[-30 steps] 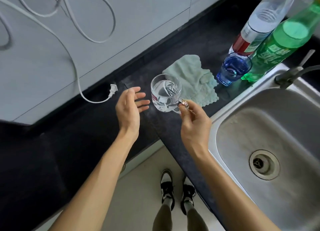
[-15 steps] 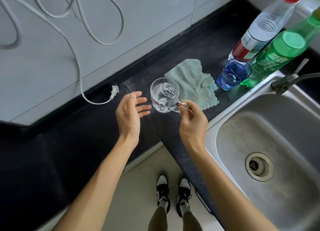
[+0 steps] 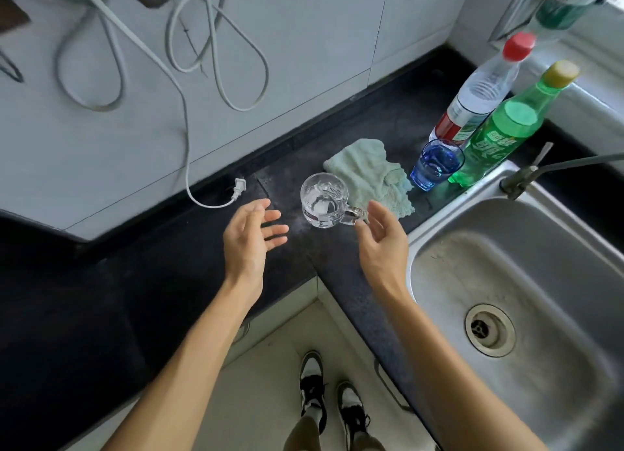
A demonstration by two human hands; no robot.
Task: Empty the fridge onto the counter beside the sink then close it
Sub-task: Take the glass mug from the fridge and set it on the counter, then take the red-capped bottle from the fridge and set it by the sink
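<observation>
A glass mug (image 3: 324, 200) holding what looks like water stands upright on the dark counter (image 3: 317, 258) beside the sink (image 3: 540, 248), its base against the edge of a pale green cloth (image 3: 371, 173) and its handle turned toward the person's right hand (image 3: 381, 244). That hand is wide and holds nothing. Its fingers are loosely spread just beside the handle, though contact between fingertips and glass cannot be made out. The left hand (image 3: 251, 236) hovers on the mug's other side, palm turned inward and fingers straight and apart, also holding nothing. Both forearms reach forward from the lower edge of the head view, over the counter's corner. The set-down appears complete. To finish it cleanly, the right hand would best draw straight back from the handle without hooking it, since a nudge could slop water or slide the mug off the cloth's fold. Further along the counter, a blue glass (image 3: 435, 165), a green bottle (image 3: 499, 129) and a clear bottle with a red cap (image 3: 479, 92) stand close together by the tap (image 3: 520, 180). An unplugged white cable (image 3: 236, 190) lies well to the left. The fridge is out of view, so how much remains inside it cannot be judged, and closing it is presumably yet to come.
</observation>
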